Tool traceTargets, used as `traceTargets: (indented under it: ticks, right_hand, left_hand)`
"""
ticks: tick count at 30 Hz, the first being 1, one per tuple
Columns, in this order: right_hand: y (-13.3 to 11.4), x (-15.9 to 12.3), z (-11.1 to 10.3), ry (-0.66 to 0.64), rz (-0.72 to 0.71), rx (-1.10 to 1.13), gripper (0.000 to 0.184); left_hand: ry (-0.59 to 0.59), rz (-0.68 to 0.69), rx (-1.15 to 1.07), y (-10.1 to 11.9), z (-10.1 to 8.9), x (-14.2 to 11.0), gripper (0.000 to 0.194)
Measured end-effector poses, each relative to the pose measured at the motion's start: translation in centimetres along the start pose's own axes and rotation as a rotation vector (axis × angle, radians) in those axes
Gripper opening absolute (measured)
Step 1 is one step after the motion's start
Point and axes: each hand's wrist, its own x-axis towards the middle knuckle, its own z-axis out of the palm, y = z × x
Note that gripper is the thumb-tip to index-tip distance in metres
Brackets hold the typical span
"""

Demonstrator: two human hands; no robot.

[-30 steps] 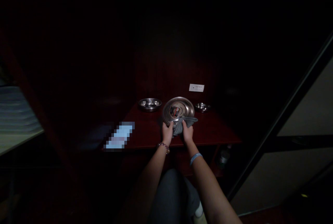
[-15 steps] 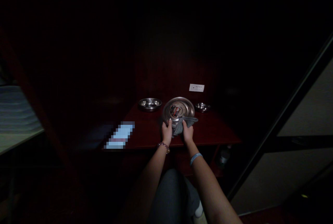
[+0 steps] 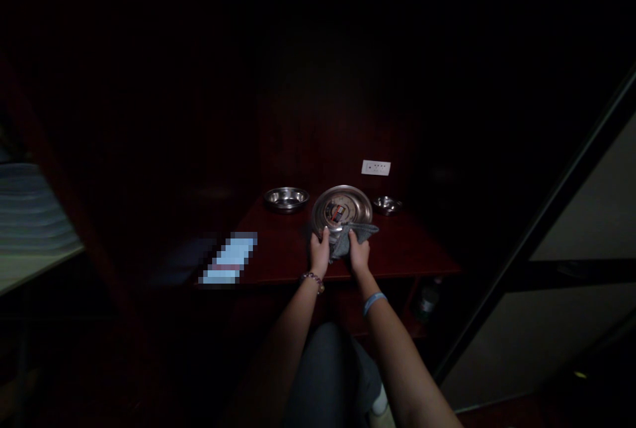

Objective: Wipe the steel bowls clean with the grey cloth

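Observation:
A round stainless steel plate (image 3: 356,206) with a label on its underside is held tilted up above the desk, its bottom facing me. My left hand (image 3: 319,252) grips the lower left rim, thumb on the near face. Closed on a grey cloth (image 3: 340,243), my right hand (image 3: 358,252) presses it against the plate's lower right edge. Part of the cloth sticks out to the right. The fingers behind the plate are hidden. A steel basin (image 3: 287,199) stands to the left of the plate, and a smaller steel bowl (image 3: 387,205) to the right.
The dark red desk (image 3: 278,252) has a pixelated bright patch (image 3: 229,259) at its left front. A white wall socket (image 3: 375,167) is behind. Under the desk at right stands a bottle (image 3: 428,301). Stacked pale items (image 3: 32,213) sit on a surface far left; the surroundings are very dark.
The plate has shifted very slightly to the right, with my left hand moving along. My right hand and the cloth look almost unchanged.

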Motion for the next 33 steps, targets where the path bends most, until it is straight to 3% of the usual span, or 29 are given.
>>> traceTargets:
  ticks: [9,33]
  right_hand:
    - [-0.02,0.00,-0.03,0.000,0.031,-0.027,0.045]
    - [-0.23,-0.14,-0.10,-0.041,-0.003,-0.058,0.042]
  left_hand:
    - [-0.072,-0.002,0.034,0.13,0.06,-0.23,0.028]
    - [-0.056,-0.023,0.015,-0.16,0.14,-0.06,0.029]
